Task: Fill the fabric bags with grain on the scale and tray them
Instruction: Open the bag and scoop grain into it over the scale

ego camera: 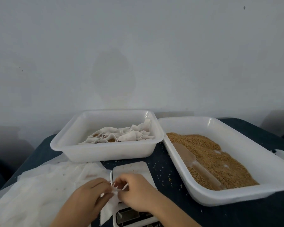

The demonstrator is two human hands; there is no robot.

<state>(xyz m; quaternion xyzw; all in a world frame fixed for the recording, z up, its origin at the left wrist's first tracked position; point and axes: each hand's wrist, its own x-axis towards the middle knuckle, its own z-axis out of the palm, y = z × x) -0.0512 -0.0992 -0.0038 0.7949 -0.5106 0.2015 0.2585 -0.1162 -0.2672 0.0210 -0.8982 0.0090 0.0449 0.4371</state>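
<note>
The little cloth bag (111, 200) between the hands looks thin, limp and nearly weightless, so it will flop shut unless held by the rim; the mouth edge is the place to pinch it, one side in each hand. It hangs just over the scale (131, 171), its lower end draped towards the person. The left hand (88, 193) has its fingers curled in, pinching the bag's top edge; the right hand (134, 190) does the same from the other side, seemingly parting the mouth, though the fingertips are too blurred to be sure. Left of the left hand lies a heap of empty bags (39, 189). Beyond both hands sits a tray (105, 153) of filled ones; right of the right hand, the grain (216, 158) and its scoop (197, 166)
</note>
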